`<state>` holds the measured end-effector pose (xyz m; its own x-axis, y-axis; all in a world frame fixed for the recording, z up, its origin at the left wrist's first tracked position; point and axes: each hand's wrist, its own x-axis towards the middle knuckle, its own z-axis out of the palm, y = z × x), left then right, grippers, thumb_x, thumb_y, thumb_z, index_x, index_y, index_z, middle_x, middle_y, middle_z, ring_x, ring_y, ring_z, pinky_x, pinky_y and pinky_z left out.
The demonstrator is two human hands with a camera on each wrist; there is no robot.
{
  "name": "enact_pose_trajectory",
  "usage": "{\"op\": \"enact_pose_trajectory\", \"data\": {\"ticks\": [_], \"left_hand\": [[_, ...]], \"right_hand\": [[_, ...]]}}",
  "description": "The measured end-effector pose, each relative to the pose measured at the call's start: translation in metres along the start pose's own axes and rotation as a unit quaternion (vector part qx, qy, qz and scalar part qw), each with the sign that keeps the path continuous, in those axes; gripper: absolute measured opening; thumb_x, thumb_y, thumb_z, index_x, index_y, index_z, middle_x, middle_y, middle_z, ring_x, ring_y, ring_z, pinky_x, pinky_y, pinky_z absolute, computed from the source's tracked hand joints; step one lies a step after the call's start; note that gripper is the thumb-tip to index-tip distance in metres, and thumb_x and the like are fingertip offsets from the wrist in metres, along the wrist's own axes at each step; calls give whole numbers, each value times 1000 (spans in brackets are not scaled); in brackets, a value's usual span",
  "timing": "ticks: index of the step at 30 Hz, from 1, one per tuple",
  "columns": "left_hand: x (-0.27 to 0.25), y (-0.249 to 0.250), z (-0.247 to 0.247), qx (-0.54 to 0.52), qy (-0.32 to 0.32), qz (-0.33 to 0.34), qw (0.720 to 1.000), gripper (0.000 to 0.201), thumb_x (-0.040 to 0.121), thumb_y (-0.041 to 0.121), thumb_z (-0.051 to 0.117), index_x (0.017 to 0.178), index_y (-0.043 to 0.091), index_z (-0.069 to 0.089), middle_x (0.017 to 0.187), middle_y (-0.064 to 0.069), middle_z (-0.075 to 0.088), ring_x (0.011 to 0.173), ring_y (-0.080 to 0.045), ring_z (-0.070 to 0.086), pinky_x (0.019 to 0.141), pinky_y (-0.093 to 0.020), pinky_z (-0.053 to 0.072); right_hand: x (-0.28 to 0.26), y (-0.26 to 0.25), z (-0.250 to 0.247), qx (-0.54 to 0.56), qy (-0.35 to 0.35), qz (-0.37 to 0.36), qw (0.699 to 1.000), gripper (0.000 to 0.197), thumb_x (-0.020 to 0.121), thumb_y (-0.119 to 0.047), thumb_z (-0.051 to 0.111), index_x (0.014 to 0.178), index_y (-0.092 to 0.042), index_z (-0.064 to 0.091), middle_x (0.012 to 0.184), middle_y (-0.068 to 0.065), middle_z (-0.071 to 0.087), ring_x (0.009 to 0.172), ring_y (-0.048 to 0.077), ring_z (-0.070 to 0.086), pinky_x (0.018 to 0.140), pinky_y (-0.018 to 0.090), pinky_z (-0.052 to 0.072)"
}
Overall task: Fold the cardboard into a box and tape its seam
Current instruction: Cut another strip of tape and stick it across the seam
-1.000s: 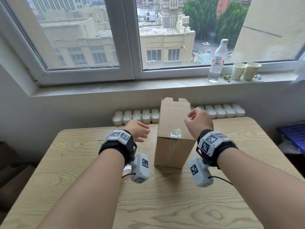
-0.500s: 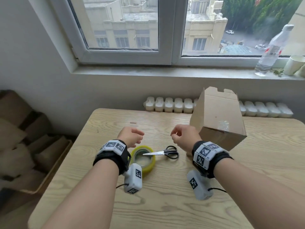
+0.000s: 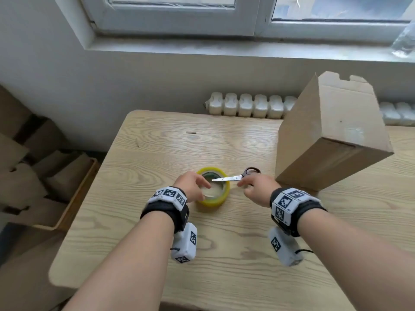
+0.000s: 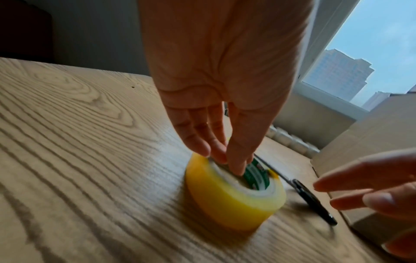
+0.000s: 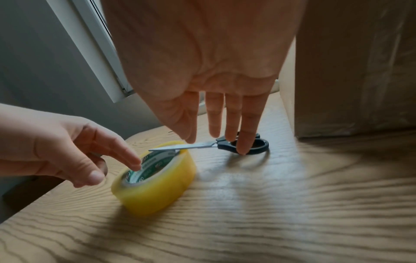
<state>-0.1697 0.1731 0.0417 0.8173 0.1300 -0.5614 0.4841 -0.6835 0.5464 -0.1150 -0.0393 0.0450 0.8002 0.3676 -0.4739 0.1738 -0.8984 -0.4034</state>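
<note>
The folded brown cardboard box (image 3: 332, 135) stands upright at the table's right, with neither hand on it. A yellow tape roll (image 3: 213, 187) lies flat in the middle of the table. Black-handled scissors (image 3: 238, 176) lie beside it, their blades resting on the roll's rim. My left hand (image 3: 203, 184) reaches down with straight fingers (image 4: 236, 165) touching the roll (image 4: 234, 197) at its inner rim. My right hand (image 5: 216, 140) hovers over the scissors (image 5: 202, 146) with straight fingers, one fingertip (image 5: 243, 149) on the handle loops.
The wooden table (image 3: 224, 254) has white moulded trays (image 3: 247, 105) along its back edge under the window sill (image 3: 224, 48). Flattened cardboard is stacked on the floor (image 3: 33, 171) to the left. A plastic bottle (image 3: 404, 41) shows at the top right.
Both hands left the box and moved left and down. The left hand came down onto the tape roll, and the right hand reached the scissors' handles. The view turned down and left.
</note>
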Motion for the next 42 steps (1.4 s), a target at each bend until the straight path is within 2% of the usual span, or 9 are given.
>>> {"op": "enact_pose_trajectory", "data": {"ticks": [2, 5, 11, 15, 20, 22, 27, 37, 42], "left_hand": [[4, -3, 6, 39, -16, 5, 999, 40, 71, 5, 79, 104, 26, 73, 119, 4, 63, 107, -14, 59, 91, -24, 46], [8, -3, 15, 126, -31, 12, 992, 44, 73, 9, 78, 113, 27, 69, 125, 4, 61, 117, -15, 56, 96, -25, 45], [7, 0, 20, 207, -21, 46, 977, 34, 81, 18, 69, 113, 28, 69, 120, 6, 66, 111, -17, 60, 95, -29, 48], [4, 8, 12, 118, -7, 43, 992, 34, 79, 23, 74, 113, 25, 71, 115, 6, 69, 108, -14, 61, 95, -25, 46], [-7, 39, -18, -80, 7, 16, 997, 4, 82, 14, 65, 81, 15, 68, 74, -4, 56, 73, -19, 54, 60, -27, 50], [-15, 49, -27, -122, 2, 4, 992, 11, 82, 16, 65, 73, 12, 61, 71, -4, 47, 67, -16, 48, 54, -23, 46], [-38, 75, -44, -161, -1, 30, 987, 23, 68, 33, 71, 72, 14, 58, 78, -8, 46, 69, -19, 47, 56, -24, 41], [-74, 140, -63, -46, 22, 89, 995, 16, 80, 33, 62, 67, 23, 61, 69, 2, 48, 67, -13, 48, 58, -23, 42], [-88, 156, -64, -130, -1, 82, 988, 14, 58, 30, 61, 60, 17, 56, 64, -2, 38, 56, -16, 37, 52, -24, 35]], "right_hand": [[2, 1, 5, -10, -17, 12, 1000, 38, 88, -22, 51, 119, -39, 62, 124, -4, 60, 103, 18, 58, 81, 22, 44], [4, 1, 9, -4, -19, 17, 1000, 41, 88, -22, 51, 125, -37, 58, 117, -2, 61, 92, 15, 56, 68, 20, 40], [4, 2, 11, 37, -18, 9, 999, 36, 89, -19, 50, 120, -32, 63, 118, -5, 65, 97, 14, 60, 81, 23, 47], [-2, -1, 6, 48, -8, -17, 999, 31, 88, -16, 51, 112, -29, 66, 113, -4, 68, 95, 13, 62, 85, 26, 51], [-14, -14, -12, 33, 29, -46, 998, 56, 79, -13, 62, 131, -30, 53, 122, -5, 62, 103, 16, 60, 89, 29, 51], [-19, -19, -22, 32, 50, -65, 996, 54, 79, -19, 66, 131, -31, 54, 122, -4, 64, 106, 17, 61, 90, 29, 50], [-35, -27, -49, 51, 110, -80, 989, 48, 79, -26, 71, 124, -27, 57, 119, -4, 64, 100, 17, 62, 87, 30, 50], [-80, -39, -97, 15, 188, -102, 977, 33, 68, -37, 76, 97, -25, 64, 96, -5, 65, 89, 14, 58, 76, 32, 52], [-91, -29, -118, 184, 101, -114, 971, 35, 71, -40, 80, 95, -20, 63, 95, 1, 68, 84, 15, 65, 73, 28, 55]]}}
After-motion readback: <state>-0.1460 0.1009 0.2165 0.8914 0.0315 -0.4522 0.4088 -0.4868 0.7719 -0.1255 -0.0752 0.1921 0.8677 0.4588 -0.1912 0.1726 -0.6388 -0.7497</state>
